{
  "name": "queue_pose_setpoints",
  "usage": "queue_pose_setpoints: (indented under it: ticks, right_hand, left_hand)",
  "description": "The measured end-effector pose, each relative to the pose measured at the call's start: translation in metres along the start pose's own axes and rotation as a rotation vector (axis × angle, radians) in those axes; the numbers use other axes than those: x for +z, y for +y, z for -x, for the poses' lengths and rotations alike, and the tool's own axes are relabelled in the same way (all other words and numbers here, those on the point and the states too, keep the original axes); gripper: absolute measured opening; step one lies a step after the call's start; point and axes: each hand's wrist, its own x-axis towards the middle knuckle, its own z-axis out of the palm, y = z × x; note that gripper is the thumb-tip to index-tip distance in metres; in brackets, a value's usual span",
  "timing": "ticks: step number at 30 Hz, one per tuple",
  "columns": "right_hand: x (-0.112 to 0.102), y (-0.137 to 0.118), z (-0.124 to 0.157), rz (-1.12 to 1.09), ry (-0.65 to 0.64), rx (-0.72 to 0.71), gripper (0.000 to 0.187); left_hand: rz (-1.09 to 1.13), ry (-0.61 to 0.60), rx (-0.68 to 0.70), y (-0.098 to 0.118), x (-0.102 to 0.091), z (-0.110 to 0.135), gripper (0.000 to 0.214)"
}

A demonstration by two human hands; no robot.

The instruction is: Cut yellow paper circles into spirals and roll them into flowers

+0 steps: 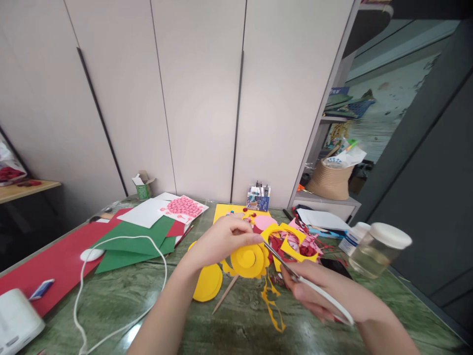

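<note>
My left hand (pixel 231 236) pinches a yellow paper spiral (pixel 248 260) with a scalloped outer edge. In my right hand (pixel 314 286) is a pair of scissors (pixel 277 256), its blades pointing up-left to the spiral's right edge. Below that edge a thin wavy yellow paper strip (pixel 272 308) dangles. Under my left wrist lie yellow paper discs (pixel 207 283) on the table, partly hidden by the hand. A pale wooden stick (pixel 224 296) rests beside them. Behind my hands sits a heap of paper scraps (pixel 291 241) in yellow, red and pink.
Left on the green table (pixel 158 315) are green sheets (pixel 129 241), red paper (pixel 55 261), a white cable (pixel 165 276) and a white device (pixel 16 315). A pen box (pixel 258 198) stands at the back. At right are a lidded jar (pixel 379 251) and a white bottle (pixel 353 239).
</note>
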Motion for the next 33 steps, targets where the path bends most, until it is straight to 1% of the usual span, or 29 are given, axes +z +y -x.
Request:
queue_pose_setpoints:
  ticks: [4, 7, 10, 14, 19, 24, 29, 33]
  right_hand:
    - [-0.001, 0.0, 0.001, 0.049, -0.019, 0.026, 0.034]
    - [-0.001, -0.004, 0.002, 0.072, -0.031, 0.016, 0.036]
    - [-0.001, -0.004, 0.003, 0.086, 0.018, 0.059, 0.036]
    - [0.001, 0.003, 0.002, 0.05, 0.041, 0.105, 0.035]
    - [0.004, 0.009, -0.004, 0.015, 0.021, 0.109, 0.04]
    - [0.005, 0.003, -0.004, 0.017, 0.005, 0.062, 0.038]
    - [0.004, -0.004, 0.003, 0.093, 0.001, 0.061, 0.034]
    - [0.002, -0.001, 0.005, 0.158, -0.033, 0.072, 0.032]
  left_hand:
    - [-0.018, -0.056, -0.033, 0.0, -0.005, 0.003, 0.043]
    - [-0.027, -0.066, -0.051, -0.001, -0.008, 0.005, 0.039]
    - [-0.047, -0.066, -0.038, -0.002, -0.011, 0.006, 0.033]
    - [-0.05, -0.089, -0.024, -0.004, -0.014, 0.007, 0.034]
    - [-0.079, -0.104, 0.026, -0.005, -0.012, 0.005, 0.039]
    - [-0.091, -0.126, 0.043, -0.004, -0.01, 0.004, 0.038]
    - [-0.114, -0.158, 0.064, -0.006, -0.013, 0.006, 0.035]
    - [-0.14, -0.199, 0.08, -0.007, -0.015, 0.007, 0.033]
